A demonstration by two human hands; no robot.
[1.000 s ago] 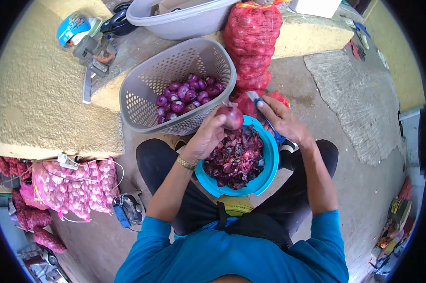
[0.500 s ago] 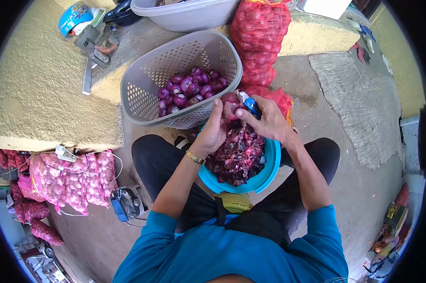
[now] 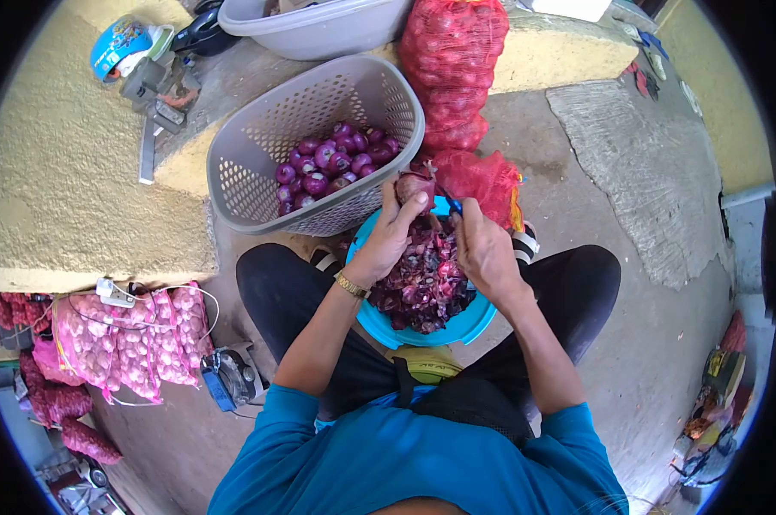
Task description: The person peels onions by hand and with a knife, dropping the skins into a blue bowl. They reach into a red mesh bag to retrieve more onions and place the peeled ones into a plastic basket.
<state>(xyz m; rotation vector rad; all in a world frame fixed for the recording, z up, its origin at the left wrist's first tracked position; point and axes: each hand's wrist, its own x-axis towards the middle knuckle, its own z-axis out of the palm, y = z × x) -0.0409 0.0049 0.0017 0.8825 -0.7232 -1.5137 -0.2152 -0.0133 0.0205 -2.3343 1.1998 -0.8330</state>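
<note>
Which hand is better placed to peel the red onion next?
Right hand: it holds the blue-handled knife beside the round red onion, which the left hand grips.

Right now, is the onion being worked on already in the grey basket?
No, the left hand holds the onion just outside the grey basket, above the far rim of the blue bowl.

The grey concrete floor [image 3: 663, 360] lies in bright daylight, with one cracked patch [image 3: 645, 172]. A rough yellow ledge [image 3: 70, 189] borders it.
</note>
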